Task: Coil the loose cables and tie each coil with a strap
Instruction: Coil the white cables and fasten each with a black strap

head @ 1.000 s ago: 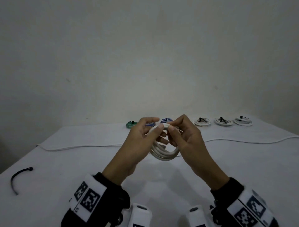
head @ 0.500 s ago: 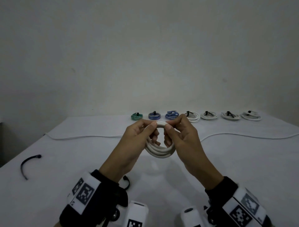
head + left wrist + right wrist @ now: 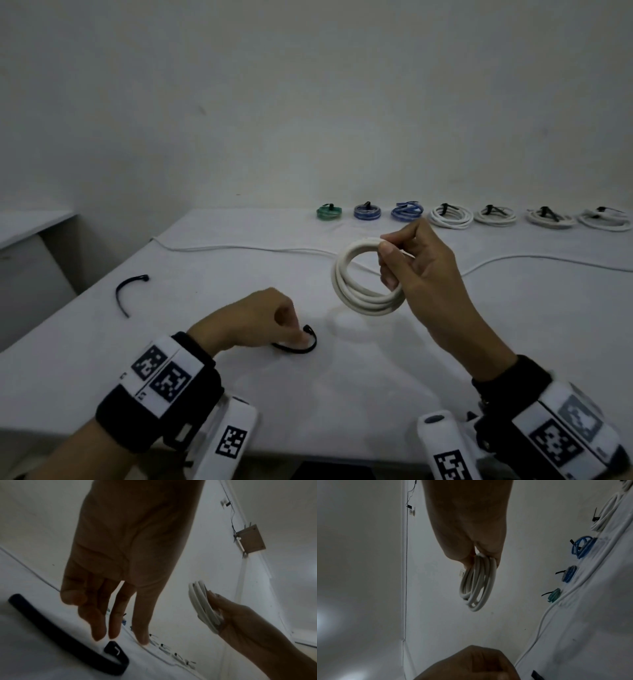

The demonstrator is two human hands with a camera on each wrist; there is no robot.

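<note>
My right hand (image 3: 390,253) holds a coil of white cable (image 3: 359,294) upright in the air above the table, its thumb and fingers pinching the coil's top right. The right wrist view shows the coil (image 3: 477,582) hanging from those fingers. My left hand (image 3: 294,337) is low over the table at the front, its fingers pointing down at a curved black strap (image 3: 308,347) lying there. In the left wrist view the fingertips (image 3: 99,632) hover just above the strap's buckle end (image 3: 113,650), and whether they touch it is unclear.
A second black strap (image 3: 128,291) lies near the table's left edge. A long loose white cable (image 3: 257,248) runs across the table behind my hands. Several tied coils stand in a row at the back: green (image 3: 329,212), blue (image 3: 367,211), and white (image 3: 450,216).
My left hand has let go of the white coil and dropped down and left to the black strap. My right hand now holds the coil alone, further right.
</note>
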